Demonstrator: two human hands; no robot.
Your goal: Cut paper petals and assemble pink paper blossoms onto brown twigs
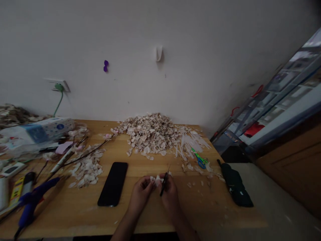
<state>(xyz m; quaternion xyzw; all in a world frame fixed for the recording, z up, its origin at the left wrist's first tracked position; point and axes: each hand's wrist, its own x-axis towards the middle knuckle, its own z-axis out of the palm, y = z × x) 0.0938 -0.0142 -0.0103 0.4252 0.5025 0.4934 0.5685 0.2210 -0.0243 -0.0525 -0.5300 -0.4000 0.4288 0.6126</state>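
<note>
Near the table's front, my left hand [141,190] is closed, thumb and fingers pinching a small pale petal [157,181]. Close beside it on the right, my right hand [171,190] is closed around a slim black tool with a thin pointed metal tip [164,183]. The tip points up and away from me; whether it is tweezers or small scissors I cannot make out. Whitish bits also show at my right fingertips. Beyond both hands rises a large heap of dried pale petals [152,134].
A black phone [112,184] lies left of my hands, with a smaller petal pile [87,170] and a blue glue gun [31,202] farther left. Green-and-blue scissors [200,160], pale strips [192,142] and a dark pouch [235,184] are on the right. A wall closes off the back.
</note>
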